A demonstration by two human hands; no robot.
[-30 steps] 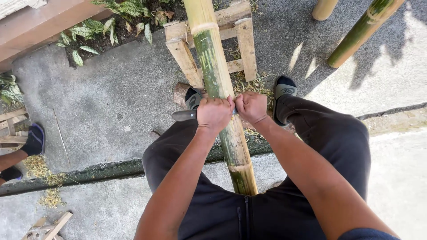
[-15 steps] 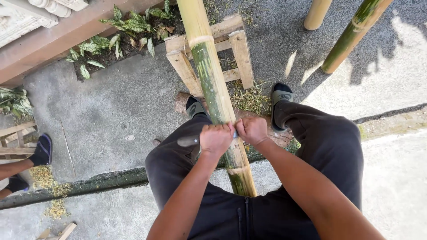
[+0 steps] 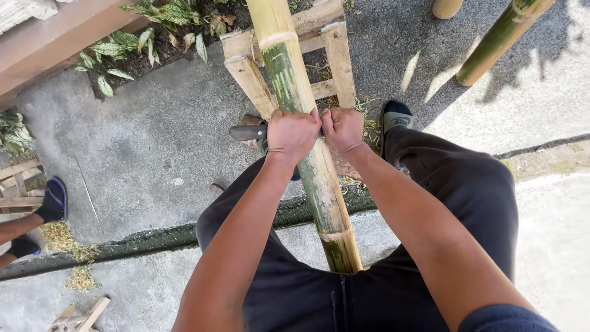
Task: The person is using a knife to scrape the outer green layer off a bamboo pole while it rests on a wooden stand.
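Note:
A long bamboo pole (image 3: 304, 147), green and yellow, runs from between my legs up onto a wooden stand (image 3: 335, 58). My left hand (image 3: 292, 132) and my right hand (image 3: 343, 128) are both fisted on a dark-bladed knife (image 3: 247, 132) laid across the pole. The hands sit side by side on top of the pole, just below the stand. The blade's end sticks out to the left of my left hand; the rest is hidden under my fingers. My black trousers (image 3: 455, 184) straddle the pole.
Another bamboo pole (image 3: 501, 40) leans at the upper right. Another person's feet in dark sandals (image 3: 52, 200) are at the left edge beside a wooden frame (image 3: 18, 184). Bamboo shavings (image 3: 61, 237) lie along a kerb. Leafy plants (image 3: 153, 37) grow at the top left.
My hands and the knife first slid down the pole toward my body, then moved back up to just below the wooden stand.

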